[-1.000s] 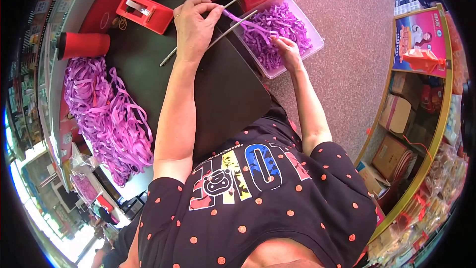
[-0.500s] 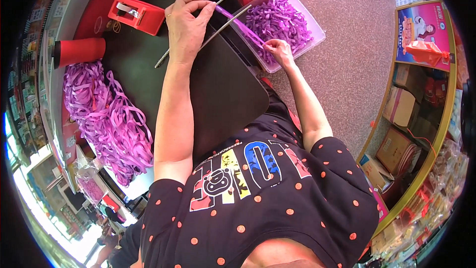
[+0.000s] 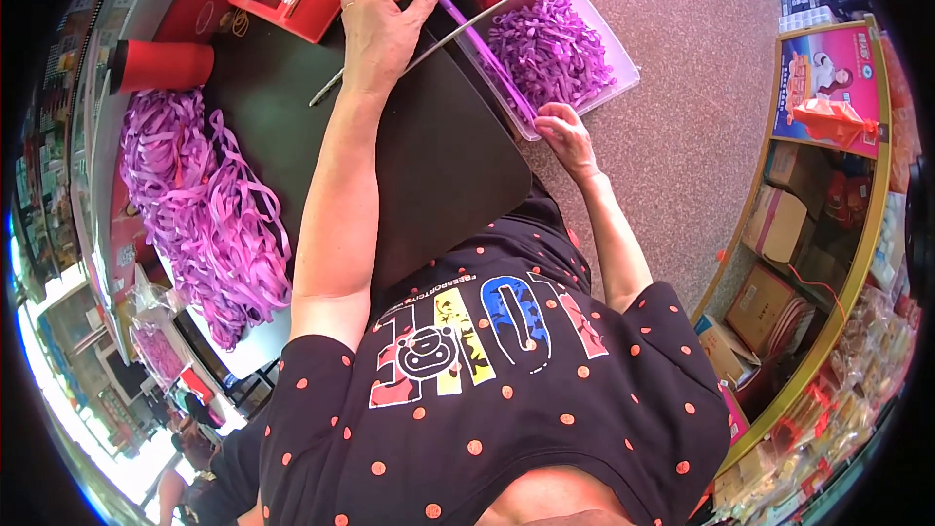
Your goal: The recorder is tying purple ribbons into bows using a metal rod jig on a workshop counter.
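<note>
The right hand (image 3: 567, 134) has dropped to the near edge of the clear plastic tub of purple strips (image 3: 570, 47), grip pinching a purple ribbon strip (image 3: 487, 54). The left hand (image 3: 382, 19), left of the tub, pinches the strip's other end over the dark bench (image 3: 429, 156).

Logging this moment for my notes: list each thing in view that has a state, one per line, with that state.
purple ribbon strip: pulled taut between both hands
left hand: fingers pinched on the strip's upper end
right hand: closed on the strip's lower end
clear plastic bin: open, holding cut purple pieces
ribbon pile: loose, heaped on the table
red tape dispenser: resting untouched
</note>
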`<move>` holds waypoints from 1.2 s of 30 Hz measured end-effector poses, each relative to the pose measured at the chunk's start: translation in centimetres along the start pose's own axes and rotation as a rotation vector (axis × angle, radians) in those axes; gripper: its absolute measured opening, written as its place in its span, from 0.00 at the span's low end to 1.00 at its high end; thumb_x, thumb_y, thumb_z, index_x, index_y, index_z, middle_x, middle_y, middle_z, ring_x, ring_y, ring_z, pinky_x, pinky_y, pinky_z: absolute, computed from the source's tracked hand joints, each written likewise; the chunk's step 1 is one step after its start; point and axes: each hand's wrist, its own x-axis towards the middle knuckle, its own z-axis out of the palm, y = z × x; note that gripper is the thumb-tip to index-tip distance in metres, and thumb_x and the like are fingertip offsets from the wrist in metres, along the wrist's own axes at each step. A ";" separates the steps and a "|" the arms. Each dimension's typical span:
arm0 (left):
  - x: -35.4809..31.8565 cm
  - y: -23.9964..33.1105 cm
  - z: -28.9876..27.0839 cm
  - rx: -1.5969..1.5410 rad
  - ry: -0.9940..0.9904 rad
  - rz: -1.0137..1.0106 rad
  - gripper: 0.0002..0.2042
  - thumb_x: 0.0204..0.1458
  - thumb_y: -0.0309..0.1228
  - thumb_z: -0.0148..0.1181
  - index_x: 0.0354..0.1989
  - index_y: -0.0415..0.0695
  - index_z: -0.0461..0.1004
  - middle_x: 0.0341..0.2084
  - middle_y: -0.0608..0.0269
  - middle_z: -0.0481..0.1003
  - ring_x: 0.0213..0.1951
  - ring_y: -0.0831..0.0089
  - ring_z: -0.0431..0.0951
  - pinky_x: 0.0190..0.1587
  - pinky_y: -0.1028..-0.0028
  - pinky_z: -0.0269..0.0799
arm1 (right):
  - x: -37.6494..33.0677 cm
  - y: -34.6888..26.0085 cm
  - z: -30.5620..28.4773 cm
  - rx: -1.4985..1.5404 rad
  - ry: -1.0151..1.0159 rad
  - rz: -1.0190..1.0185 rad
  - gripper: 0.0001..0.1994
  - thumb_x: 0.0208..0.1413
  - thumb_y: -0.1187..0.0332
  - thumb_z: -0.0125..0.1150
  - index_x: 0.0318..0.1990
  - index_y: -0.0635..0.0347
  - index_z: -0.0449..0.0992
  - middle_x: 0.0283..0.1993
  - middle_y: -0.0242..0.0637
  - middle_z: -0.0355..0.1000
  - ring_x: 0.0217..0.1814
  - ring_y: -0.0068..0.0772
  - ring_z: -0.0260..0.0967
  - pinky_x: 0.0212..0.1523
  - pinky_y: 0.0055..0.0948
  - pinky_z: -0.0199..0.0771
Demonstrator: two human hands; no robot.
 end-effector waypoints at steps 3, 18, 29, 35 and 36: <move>0.0 -0.3 0.2 -0.002 -0.001 0.004 0.11 0.46 0.39 0.64 0.31 0.46 0.81 0.41 0.62 0.74 0.50 0.60 0.64 0.53 0.64 0.61 | -1.5 -0.6 -0.9 -0.046 -0.033 0.001 0.08 0.46 0.69 0.65 0.35 0.55 0.78 0.42 0.38 0.70 0.48 0.39 0.68 0.49 0.34 0.68; 0.0 -0.1 -0.3 0.115 -0.071 -0.041 0.12 0.49 0.41 0.59 0.36 0.48 0.81 0.49 0.62 0.71 0.56 0.59 0.60 0.57 0.64 0.57 | -6.7 -16.0 -10.0 0.124 0.127 -0.007 0.08 0.34 0.77 0.69 0.24 0.57 0.77 0.44 0.43 0.76 0.47 0.36 0.67 0.49 0.35 0.62; -0.3 0.1 -0.1 0.041 -0.009 -0.010 0.14 0.42 0.47 0.65 0.28 0.51 0.83 0.45 0.63 0.73 0.54 0.58 0.60 0.56 0.62 0.54 | -7.1 -18.1 -10.3 0.175 0.119 0.164 0.16 0.37 0.81 0.67 0.38 0.62 0.76 0.32 0.34 0.77 0.38 0.28 0.68 0.43 0.28 0.65; -0.4 0.1 -0.4 0.064 -0.037 -0.038 0.15 0.41 0.47 0.66 0.32 0.50 0.82 0.48 0.63 0.72 0.54 0.58 0.61 0.57 0.62 0.56 | -6.4 -19.7 -12.1 0.182 0.079 0.063 0.15 0.38 0.82 0.67 0.38 0.62 0.76 0.31 0.34 0.77 0.34 0.28 0.63 0.41 0.28 0.64; -0.4 -0.1 -0.4 0.061 -0.030 -0.040 0.15 0.41 0.47 0.66 0.32 0.50 0.82 0.48 0.63 0.72 0.54 0.58 0.61 0.57 0.62 0.56 | -5.8 -20.4 -12.4 0.233 0.091 0.023 0.13 0.39 0.80 0.67 0.36 0.61 0.77 0.29 0.34 0.77 0.32 0.29 0.62 0.39 0.30 0.63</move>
